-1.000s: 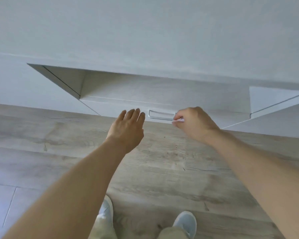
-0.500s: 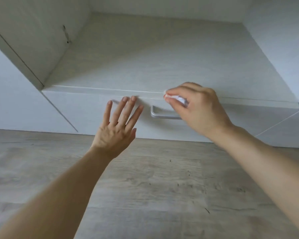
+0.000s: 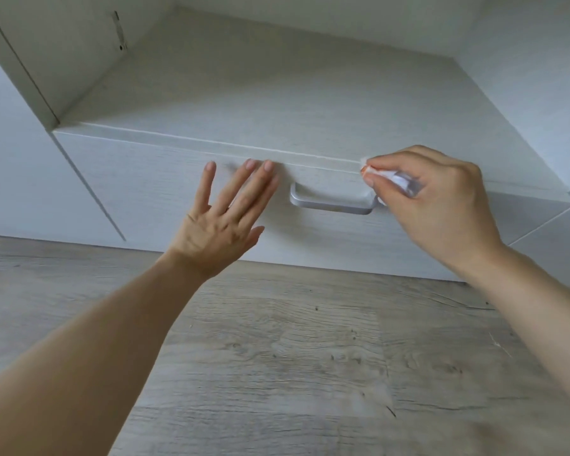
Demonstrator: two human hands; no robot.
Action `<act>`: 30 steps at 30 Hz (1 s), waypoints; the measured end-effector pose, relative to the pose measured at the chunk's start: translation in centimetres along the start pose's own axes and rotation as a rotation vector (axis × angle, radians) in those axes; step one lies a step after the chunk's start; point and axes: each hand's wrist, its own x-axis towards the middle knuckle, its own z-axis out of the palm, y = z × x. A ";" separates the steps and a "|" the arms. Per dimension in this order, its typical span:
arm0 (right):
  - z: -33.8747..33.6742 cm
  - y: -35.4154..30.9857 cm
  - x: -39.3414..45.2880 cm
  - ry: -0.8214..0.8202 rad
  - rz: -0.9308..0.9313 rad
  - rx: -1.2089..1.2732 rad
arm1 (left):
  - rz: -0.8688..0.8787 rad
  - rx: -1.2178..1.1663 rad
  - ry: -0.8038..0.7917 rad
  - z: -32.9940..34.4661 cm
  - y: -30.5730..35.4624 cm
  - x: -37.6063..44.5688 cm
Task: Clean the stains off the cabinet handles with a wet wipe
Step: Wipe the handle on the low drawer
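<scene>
Fingers point(image 3: 372, 166) of the right hand point(image 3: 441, 199) are pinched tight on a folded wet wipe point(image 3: 399, 181), thumb underneath, index on top, and the wad pokes out just past the tips with an orange smudge on its front corner. That small tight fold looks chosen to give a firm edge for rubbing rather than a floppy sheet. Right below those fingertips sits the right end of the silver cabinet handle point(image 3: 331, 205), partly hidden by the hand, so I cannot tell whether the wipe is touching metal or hovering just above it. Across the bar, the left hand point(image 3: 224, 225) is flat and spread, empty, fingertips resting near the top edge of the white drawer front point(image 3: 165, 179), just beside the handle's left post. My read: it steadies the drawer so it does not shift under the scrubbing. No stain shows clearly on the visible part of the bar from here. Above both hands runs the open shelf point(image 3: 277, 93) of the cabinet; beneath the forearms lies the grey wooden floor point(image 3: 293, 357).
</scene>
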 end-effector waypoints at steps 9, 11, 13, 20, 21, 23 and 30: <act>-0.1 2.9 -3.6 0.045 0.123 0.039 | -0.116 -0.046 0.084 2.4 2.1 1.0; 0.3 3.2 -4.1 0.054 0.110 0.054 | -0.159 -0.085 0.085 2.6 2.8 1.2; 0.7 3.4 -4.5 0.066 0.105 0.080 | -0.199 -0.129 0.085 2.9 3.5 1.4; 3.0 3.0 -5.0 0.141 0.160 0.248 | -0.305 -0.200 0.085 3.4 5.1 2.1; 3.3 3.0 -5.0 0.152 0.174 0.267 | -0.304 -0.203 0.088 3.5 5.1 2.1; 3.6 2.9 -5.2 0.182 0.218 0.311 | -0.297 -0.199 0.095 3.6 5.0 2.1; 4.1 2.7 -5.4 0.211 0.193 0.289 | -0.293 -0.206 0.128 3.8 4.9 2.3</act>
